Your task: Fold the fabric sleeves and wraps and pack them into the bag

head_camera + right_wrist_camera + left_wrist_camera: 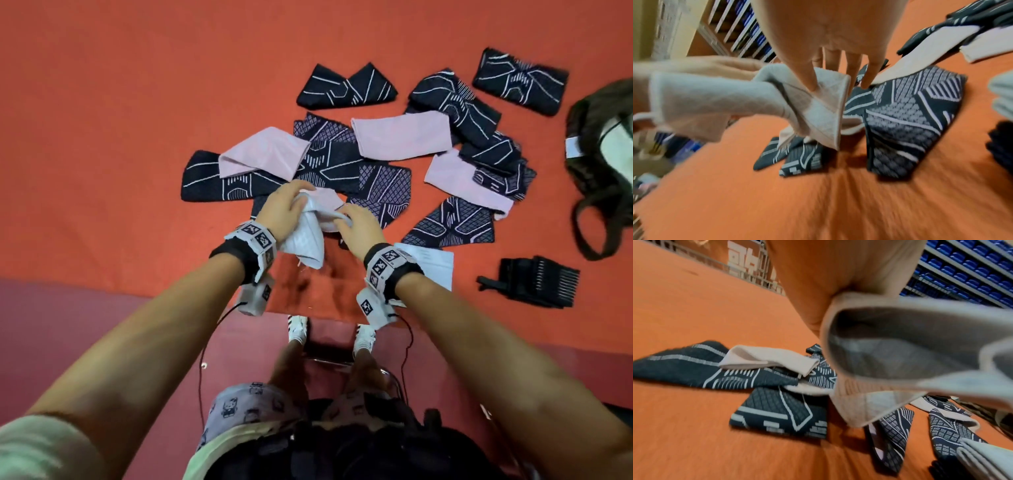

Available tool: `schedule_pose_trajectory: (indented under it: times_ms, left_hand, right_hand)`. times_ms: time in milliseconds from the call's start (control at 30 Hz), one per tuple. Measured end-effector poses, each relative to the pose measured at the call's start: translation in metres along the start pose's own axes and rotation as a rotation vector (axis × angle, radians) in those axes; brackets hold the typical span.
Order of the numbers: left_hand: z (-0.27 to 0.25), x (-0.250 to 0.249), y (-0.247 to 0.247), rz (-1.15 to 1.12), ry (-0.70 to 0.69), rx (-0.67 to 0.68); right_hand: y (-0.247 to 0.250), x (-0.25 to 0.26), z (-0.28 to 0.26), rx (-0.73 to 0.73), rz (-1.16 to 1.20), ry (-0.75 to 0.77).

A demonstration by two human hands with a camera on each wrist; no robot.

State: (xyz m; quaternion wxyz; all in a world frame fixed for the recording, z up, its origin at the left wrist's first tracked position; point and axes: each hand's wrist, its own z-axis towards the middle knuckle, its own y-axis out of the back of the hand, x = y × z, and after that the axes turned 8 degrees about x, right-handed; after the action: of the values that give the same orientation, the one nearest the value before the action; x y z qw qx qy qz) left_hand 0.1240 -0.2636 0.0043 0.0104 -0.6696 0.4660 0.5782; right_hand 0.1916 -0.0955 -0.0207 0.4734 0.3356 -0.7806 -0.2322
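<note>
Both hands grip one white sleeve point(310, 236) | left hand point(284, 210) | right hand point(359, 229) | above orange cloth point(137, 120)

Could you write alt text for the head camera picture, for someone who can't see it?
Seen from above, a person's left hand and right hand hold a pale fabric sleeve above an orange cloth strewn with dark patterned and pink sleeves. A dark bag lies at the right edge.
</note>
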Motion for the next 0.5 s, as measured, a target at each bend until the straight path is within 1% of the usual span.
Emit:
schedule_pose_trajectory:
  times_ms: [100, 167, 233, 300, 367, 433, 500]
  left_hand:
    - [0.008, -0.020, 0.016, 0.090, -0.038, 0.083]
    - [0.011, -0.032, 0.022, 0.152, -0.074, 0.124]
    - [0.011, -0.042, 0.026, 0.219, -0.091, 0.081]
    - [0.013, -0.052, 0.027, 0.279, -0.061, 0.020]
    - [0.019, -0.065, 0.024, 0.308, -0.030, 0.031]
    - [0.027, -0.081, 0.018, 0.262, 0.020, 0.057]
    - [0.033, -0.097, 0.012, 0.103, 0.071, 0.025]
  right_hand:
    - [0.037, 0.009, -0.002, -0.093, 0.191, -0.061]
    - [0.062, 0.013, -0.005, -0.153, 0.266, -0.055]
    - [0.085, 0.015, -0.007, -0.219, 0.340, -0.028]
    - [0.105, 0.016, -0.010, -0.270, 0.391, -0.018]
    - [0.124, 0.018, -0.014, -0.297, 0.414, 0.000]
    - [0.141, 0.018, -0.020, -0.322, 0.410, 0.038]
    - [0.154, 0.016, -0.029, -0.332, 0.388, 0.080]
